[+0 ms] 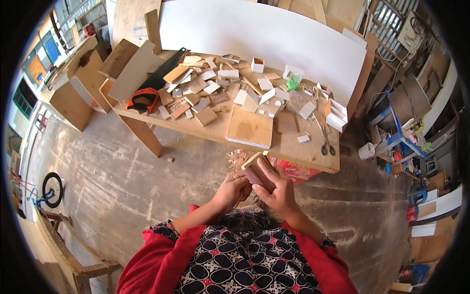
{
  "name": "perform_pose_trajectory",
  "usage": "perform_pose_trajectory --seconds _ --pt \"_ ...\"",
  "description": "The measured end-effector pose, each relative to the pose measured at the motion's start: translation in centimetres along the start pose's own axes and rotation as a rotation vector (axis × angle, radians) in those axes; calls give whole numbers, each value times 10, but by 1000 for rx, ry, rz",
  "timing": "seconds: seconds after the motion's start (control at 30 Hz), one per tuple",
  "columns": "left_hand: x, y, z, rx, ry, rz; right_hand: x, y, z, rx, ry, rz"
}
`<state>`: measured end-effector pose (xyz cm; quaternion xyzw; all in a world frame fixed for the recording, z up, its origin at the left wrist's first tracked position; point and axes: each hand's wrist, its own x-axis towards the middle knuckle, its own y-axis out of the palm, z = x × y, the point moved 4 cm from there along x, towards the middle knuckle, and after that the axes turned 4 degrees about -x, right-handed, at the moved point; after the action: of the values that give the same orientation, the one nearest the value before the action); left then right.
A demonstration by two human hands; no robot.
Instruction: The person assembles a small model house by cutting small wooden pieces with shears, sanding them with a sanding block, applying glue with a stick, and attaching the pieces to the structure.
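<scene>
In front of my body, just short of the bench, my right hand (280, 192) grips a small wooden block (258, 176) with a pale edge and a reddish-brown face that looks like sandpaper. Its thumb and fingers press along the block's right side. My left hand (229, 191) is closed close to the block's lower left corner, fingers pinched together. What lies between those fingers is small and hidden. Just beyond both hands, a square wooden board (249, 128) with a white edge lies at the front of the workbench (210, 131).
Offcuts (205, 116) cover the bench, with an orange-handled handsaw (143, 100) at left. Scissors (324, 142) and a white open box (336, 115) are at right. A red bag (295, 171) and wood shavings (237, 158) lie below. A wooden frame (93, 269) stands at lower left.
</scene>
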<state>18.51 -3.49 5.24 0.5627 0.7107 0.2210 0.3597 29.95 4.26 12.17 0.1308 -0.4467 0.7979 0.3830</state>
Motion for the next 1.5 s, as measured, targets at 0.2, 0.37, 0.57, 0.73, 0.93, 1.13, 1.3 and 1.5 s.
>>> perform_pose_trajectory --seconds 0.2,0.37,0.57,0.73,0.93,1.13,1.3,1.5 --pt "-8 8 -9 18 -81 8 21 -3 -9 -37 35 -70" --pt "-4 12 -9 -110 -113 66 22 -8 -33 65 129 -33" --pt "6 19 -12 -81 -124 25 23 -14 -10 -105 -99 -55" --pt "16 34 -17 -37 -91 70 40 -38 -51 -69 135 -151" --pt "31 33 -17 119 -20 33 42 -40 -47 -28 71 -57" --pt "31 50 -29 355 34 100 40 -50 -46 -78 35 -35" --pt "46 59 -28 262 37 116 49 -62 -66 -112 131 -71" --pt "54 64 -25 356 2 147 47 -70 -79 -66 66 -171"
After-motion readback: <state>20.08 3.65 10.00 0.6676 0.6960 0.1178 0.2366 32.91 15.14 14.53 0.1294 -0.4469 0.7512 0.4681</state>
